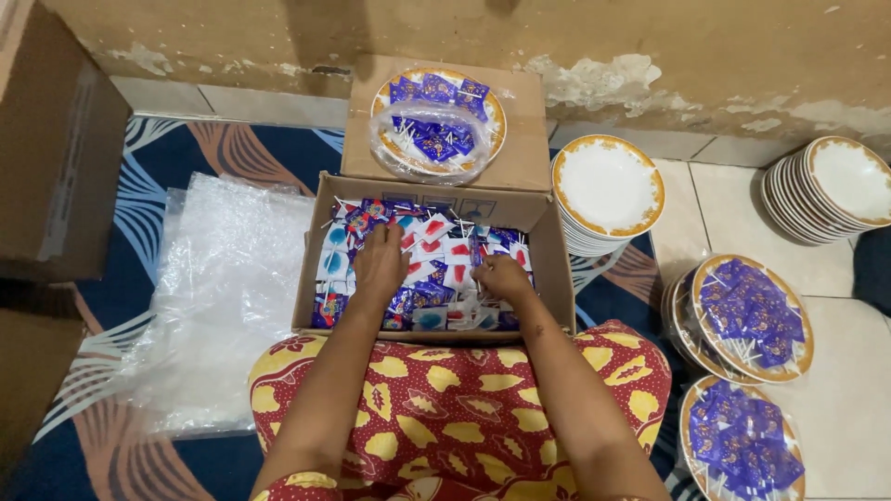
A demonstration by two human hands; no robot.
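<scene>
Inspector: Both hands are down in the cardboard box (557, 278) in front of the person's lap. The left hand (379, 264) lies palm down with fingers loosely spread on the wrapped sweets (436, 260). The right hand (501, 276) is curled, fingertips pressed together, seemingly pinching one wrapper.

Clerk: How should the picking be done?

Inspector: In my judgement, lift one packet at a time by its wrapper, keeping the white sticks from snagging the neighbours.

Clerk: Anything unclear?

Inspector: What the right fingertips actually hold cannot be told. The sweets beneath both palms are hidden. The filled plate (436, 119) behind the box is bagged in film, blurring its contents, and the plate stack (608, 190) hides its count.
</scene>
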